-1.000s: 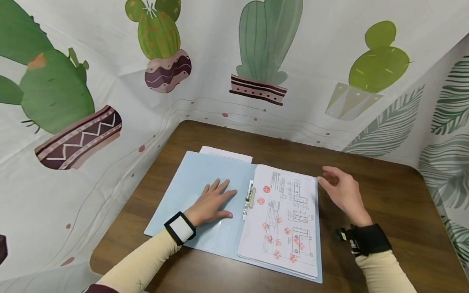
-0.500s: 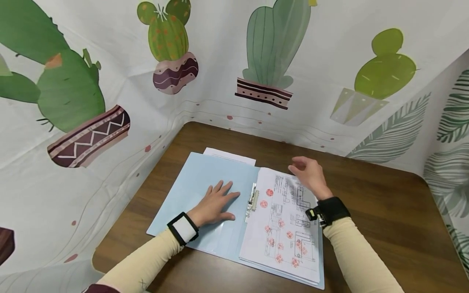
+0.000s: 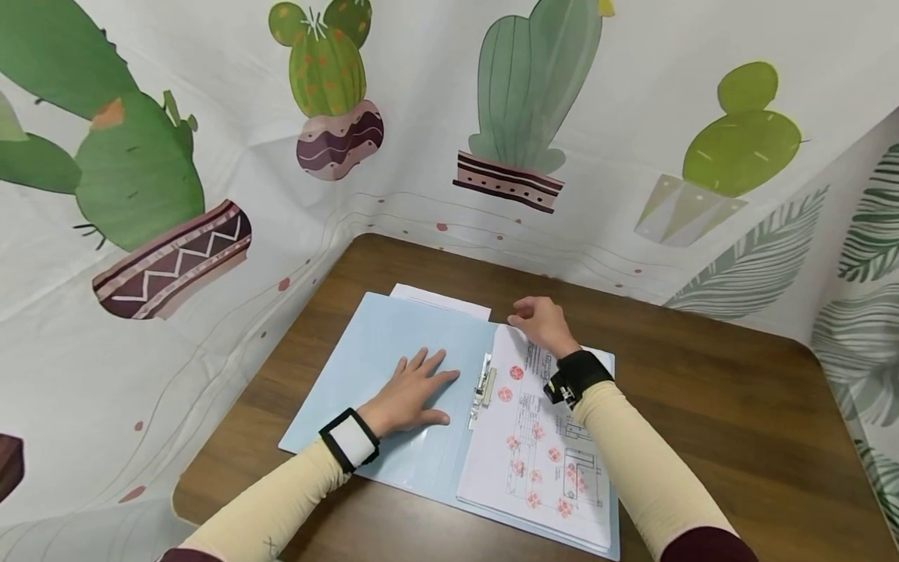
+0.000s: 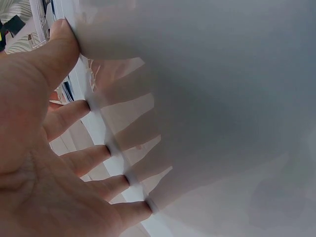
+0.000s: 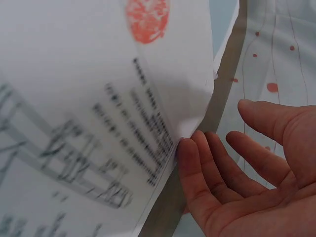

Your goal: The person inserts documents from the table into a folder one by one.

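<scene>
A light blue folder (image 3: 393,332) lies spread out on the table. Its right side carries a stack of white sheets (image 3: 492,460) with technical drawings and red stamp marks. A metal clip (image 3: 481,388) runs along the folder's spine. My left hand (image 3: 407,396) rests on the bare left cover, fingers spread. Over the top edge of the sheets is my right hand (image 3: 544,324), fingers loosely bent. In the right wrist view its thumb stands apart from the fingers (image 5: 190,160), and one fingertip is at the paper's edge; whether it touches I cannot tell.
Another white sheet (image 3: 442,299) sticks out beyond the folder's far left edge. The brown table (image 3: 730,421) stretches to the right of the folder. A white cactus-print cloth (image 3: 414,101) hangs behind and beside the table.
My right hand has moved left, from beside the sheets' upper right corner along their top edge to near the spine. My left hand has stayed on the left cover.
</scene>
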`<state>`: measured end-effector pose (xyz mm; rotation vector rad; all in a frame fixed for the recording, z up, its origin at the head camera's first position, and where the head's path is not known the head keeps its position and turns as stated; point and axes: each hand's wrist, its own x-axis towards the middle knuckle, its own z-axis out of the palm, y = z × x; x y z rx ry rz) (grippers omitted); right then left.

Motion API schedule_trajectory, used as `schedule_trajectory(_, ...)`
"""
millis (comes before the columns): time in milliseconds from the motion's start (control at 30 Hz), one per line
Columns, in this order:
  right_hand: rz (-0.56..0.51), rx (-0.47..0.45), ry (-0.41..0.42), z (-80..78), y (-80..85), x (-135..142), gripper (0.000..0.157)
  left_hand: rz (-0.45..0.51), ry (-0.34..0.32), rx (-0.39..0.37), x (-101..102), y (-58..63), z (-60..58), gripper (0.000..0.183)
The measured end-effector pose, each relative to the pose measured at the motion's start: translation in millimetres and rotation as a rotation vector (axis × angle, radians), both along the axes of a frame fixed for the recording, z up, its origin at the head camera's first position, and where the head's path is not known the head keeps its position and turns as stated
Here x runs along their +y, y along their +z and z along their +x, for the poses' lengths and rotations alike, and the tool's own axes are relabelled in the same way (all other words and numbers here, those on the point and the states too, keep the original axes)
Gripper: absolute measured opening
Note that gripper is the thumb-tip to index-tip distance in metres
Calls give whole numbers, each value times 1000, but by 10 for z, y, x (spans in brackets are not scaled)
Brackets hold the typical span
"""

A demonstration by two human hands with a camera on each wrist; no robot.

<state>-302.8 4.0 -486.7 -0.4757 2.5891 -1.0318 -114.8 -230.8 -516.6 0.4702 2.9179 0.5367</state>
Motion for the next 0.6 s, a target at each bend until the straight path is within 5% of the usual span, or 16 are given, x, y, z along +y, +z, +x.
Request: schedule_trajectory(600, 42, 48, 57, -128, -177, -488, 33, -7, 2, -1, -15, -48, -35, 75)
